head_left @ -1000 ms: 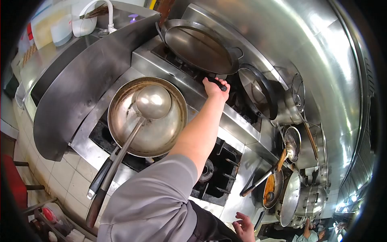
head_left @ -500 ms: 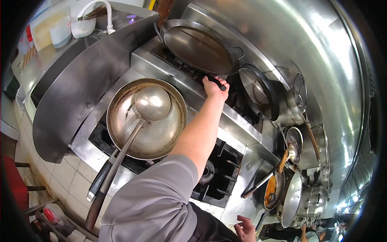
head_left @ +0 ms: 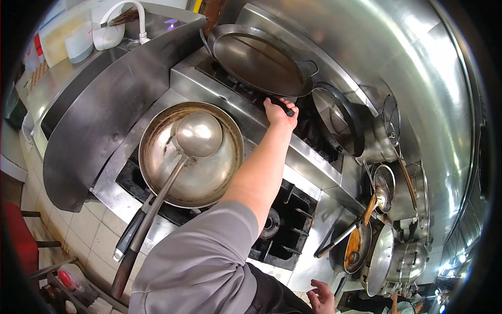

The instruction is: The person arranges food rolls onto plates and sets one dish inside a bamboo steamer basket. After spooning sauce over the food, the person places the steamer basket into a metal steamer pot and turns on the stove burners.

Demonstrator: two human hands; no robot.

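My left hand [head_left: 281, 111] is stretched out, its fingers wrapped round a short black handle [head_left: 281, 106] just below the large two-handled pan [head_left: 256, 60] on the rear stove. What the handle belongs to is unclear. Under my left forearm are the front burner grates. To its left, a wide metal wok [head_left: 196, 180] sits on a front burner with a big ladle [head_left: 198, 134] resting in it, its long handle crossing the rim. My right hand [head_left: 321, 297] is low at the bottom edge, partly cut off, with its fingers apart and nothing in them.
A dark pan [head_left: 334, 118] leans beside the rear burners. Pots, strainers and a small pan with orange sauce [head_left: 354, 245] crowd the right. A curved metal guard [head_left: 104, 110] separates the stove from the faucet [head_left: 142, 23]. Another person's arm [head_left: 394, 302] shows at the lower right.
The view has shifted very slightly, and my right hand sits a little further right and lower. My left hand keeps its grip on the handle; the wok and ladle stay put.
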